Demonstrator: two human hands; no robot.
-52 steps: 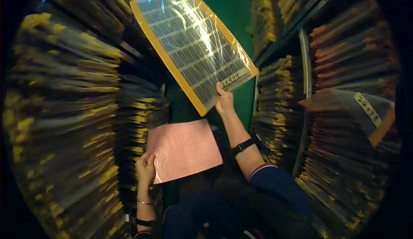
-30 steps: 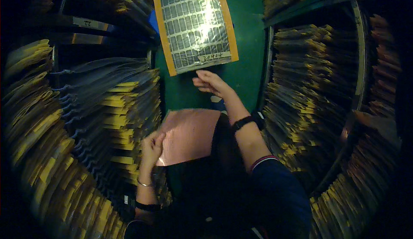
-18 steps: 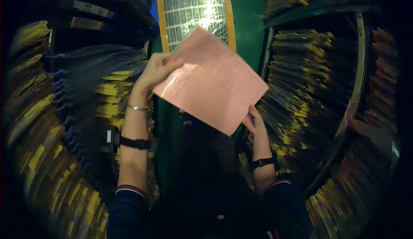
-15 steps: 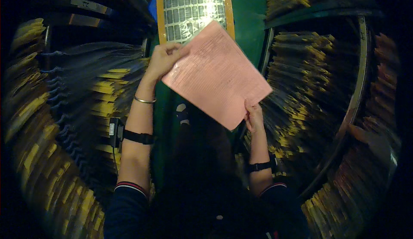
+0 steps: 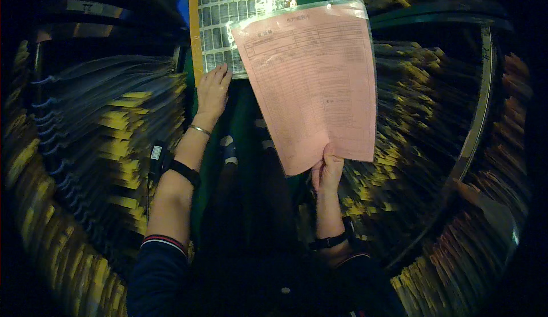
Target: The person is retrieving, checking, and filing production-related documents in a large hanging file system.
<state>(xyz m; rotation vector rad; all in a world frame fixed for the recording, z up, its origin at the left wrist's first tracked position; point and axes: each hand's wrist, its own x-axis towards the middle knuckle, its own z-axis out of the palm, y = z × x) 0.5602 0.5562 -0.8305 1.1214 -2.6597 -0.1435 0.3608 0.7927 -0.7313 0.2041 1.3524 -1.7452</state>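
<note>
My right hand (image 5: 328,171) pinches the lower edge of a pink printed form (image 5: 319,88) in a clear glossy sleeve. The form stands tilted up, bowed near the thumb, with its top edge catching light. My left hand (image 5: 213,93) is off the form, its fingers stretched out over the lower edge of a glossy sheet (image 5: 214,17) with a grid of dark rectangles and an orange border. Whether the fingertips press on that sheet, I cannot tell. The form covers the sheet's lower right part.
Racks packed with dark, yellow-edged sheets stand close on the left (image 5: 123,145) and right (image 5: 411,111). A curved-looking metal rail (image 5: 481,100) edges the right rack. Below is a green floor (image 5: 242,108) with my feet on it. A blue object (image 5: 183,5) sits beside the gridded sheet.
My left hand has let go of the pink form and moved down to the gridded sheet's lower edge. The form has turned more upright in my right hand, its top swinging right.
</note>
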